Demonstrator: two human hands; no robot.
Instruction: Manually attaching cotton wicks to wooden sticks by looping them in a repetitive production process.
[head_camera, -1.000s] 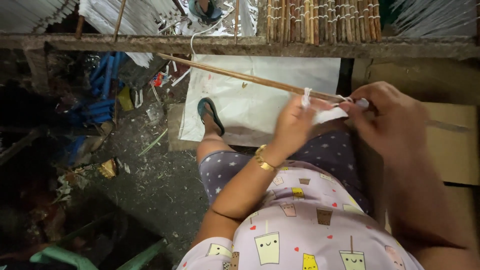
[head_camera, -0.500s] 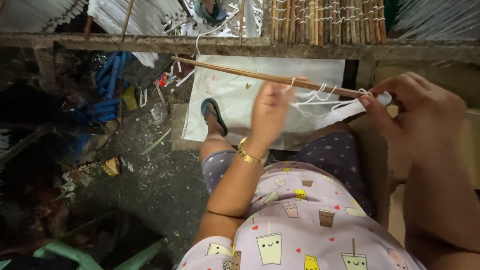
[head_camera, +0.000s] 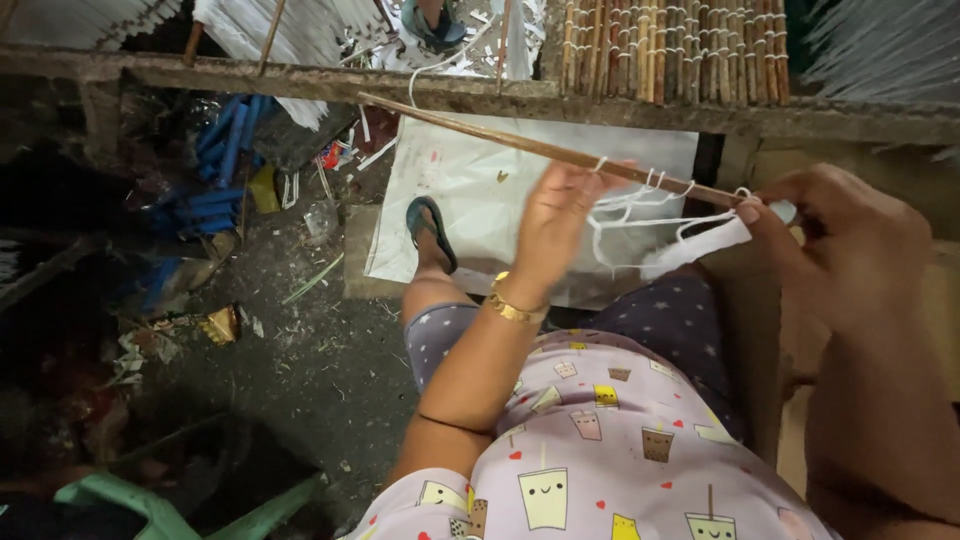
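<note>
At the far left, blue sticks (head_camera: 215, 165) lie in a heap on the dirty ground, with a yellow scrap (head_camera: 264, 188) just beside them and a green chair (head_camera: 150, 505) edge at the bottom corner. A concrete ledge (head_camera: 300, 85) runs across the top of your view. Moving right, your foot in a dark sandal (head_camera: 432, 232) rests on the edge of a white sheet (head_camera: 470, 190) spread on the ground.

A long thin brown stick (head_camera: 480, 132) slants from the ledge down to the right, above the sheet and your lap. Your left hand (head_camera: 556, 222), with a gold bracelet (head_camera: 515, 305) at the wrist, is raised just under the stick, fingers loosely spread and open; white string (head_camera: 640, 205) loops run from the stick past its fingertips, and you cannot tell whether the fingers actually pinch a strand.

Farther right, the string winds around the stick in several loops and trails into a white strip (head_camera: 700, 245) that leads to your right hand (head_camera: 840, 245). That hand is closed in a pinch around the stick's lower end and the end of the white strip, thumb pressed on top. Above it, at the top right, a mat (head_camera: 670, 50) of bound bamboo slats lies on the ledge.
</note>
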